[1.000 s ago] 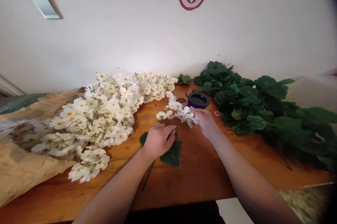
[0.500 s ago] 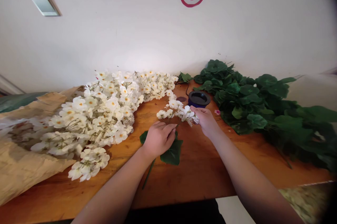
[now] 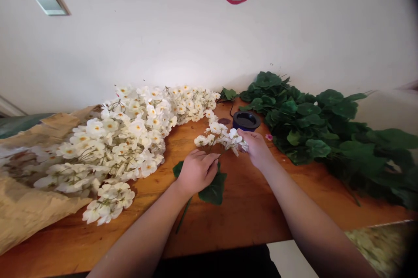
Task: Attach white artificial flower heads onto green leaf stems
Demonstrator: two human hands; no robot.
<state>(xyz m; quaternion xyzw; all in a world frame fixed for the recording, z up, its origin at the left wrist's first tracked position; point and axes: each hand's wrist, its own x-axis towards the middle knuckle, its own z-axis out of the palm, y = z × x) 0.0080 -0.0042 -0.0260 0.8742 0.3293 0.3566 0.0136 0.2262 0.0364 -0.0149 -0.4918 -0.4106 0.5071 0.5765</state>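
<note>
My left hand [image 3: 198,171] is closed around the stem of a white artificial flower spray [image 3: 217,129], low over the wooden table. Green leaves [image 3: 213,188] on that stem stick out below and beside the hand, and the stem's end points toward me. At the spray's right end, my right hand [image 3: 256,147] pinches some of the white blossoms; its fingertips are partly hidden by petals. Just behind the right hand stands a small round black and blue pot [image 3: 246,120] with a cord leading from it.
Many white flower sprays [image 3: 130,134] lie heaped on the left, partly in brown paper [image 3: 35,212]. A pile of green leaves [image 3: 307,116] covers the right side. A pink blossom [image 3: 268,137] lies near the pot. The wooden table [image 3: 248,212] meets a white wall behind.
Both hands keep their hold on the spray. The right hand's wrist and the blossoms in it have shifted very slightly; the whole view has moved a little.
</note>
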